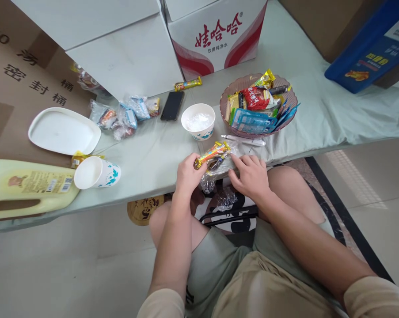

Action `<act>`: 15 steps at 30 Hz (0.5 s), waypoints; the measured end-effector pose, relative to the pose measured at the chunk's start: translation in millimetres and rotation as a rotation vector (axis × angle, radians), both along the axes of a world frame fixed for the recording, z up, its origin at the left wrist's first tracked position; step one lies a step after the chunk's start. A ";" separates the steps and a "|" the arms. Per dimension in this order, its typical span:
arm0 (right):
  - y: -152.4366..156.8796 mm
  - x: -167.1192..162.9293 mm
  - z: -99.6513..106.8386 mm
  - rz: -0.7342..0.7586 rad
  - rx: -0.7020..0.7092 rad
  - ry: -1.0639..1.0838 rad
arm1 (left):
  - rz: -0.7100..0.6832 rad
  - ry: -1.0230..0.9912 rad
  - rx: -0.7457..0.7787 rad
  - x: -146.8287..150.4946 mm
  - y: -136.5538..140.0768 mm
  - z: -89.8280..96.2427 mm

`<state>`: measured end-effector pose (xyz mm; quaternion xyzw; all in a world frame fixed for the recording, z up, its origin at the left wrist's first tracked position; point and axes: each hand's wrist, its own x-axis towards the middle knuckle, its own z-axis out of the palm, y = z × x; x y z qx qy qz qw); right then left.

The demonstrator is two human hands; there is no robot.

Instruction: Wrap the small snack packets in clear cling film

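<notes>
At the table's front edge, my left hand is closed on the left side of a clear plastic bag that holds small snacks. A yellow-and-orange wrapped snack stick and a dark one lie by its thumb. My right hand grips the right side of the bag, index finger and thumb on the film. Its other fingers are curled and partly hidden. Just behind sit a paper cup with clear plastic inside and a white pen-like object.
A pink glass bowl of wrapped snacks stands behind right. Left are a phone, bagged snack packs, a white lid, a tipped paper cup and a yellow jug. Cartons line the back.
</notes>
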<state>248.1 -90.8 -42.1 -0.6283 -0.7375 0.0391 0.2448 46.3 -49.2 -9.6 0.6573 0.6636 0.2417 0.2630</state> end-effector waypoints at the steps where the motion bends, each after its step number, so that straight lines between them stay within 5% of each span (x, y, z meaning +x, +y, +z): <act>1: 0.0 -0.6 -0.5 -0.007 0.000 0.004 | 0.009 0.000 0.002 -0.1 0.0 0.1; 10: 1.3 -0.3 -1.0 -0.046 -0.023 0.046 | 0.190 -0.010 0.006 0.1 -0.2 3.1; 15: 3.2 6.8 0.7 -0.065 -0.042 0.266 | 0.214 -0.086 -0.063 -7.2 0.6 0.8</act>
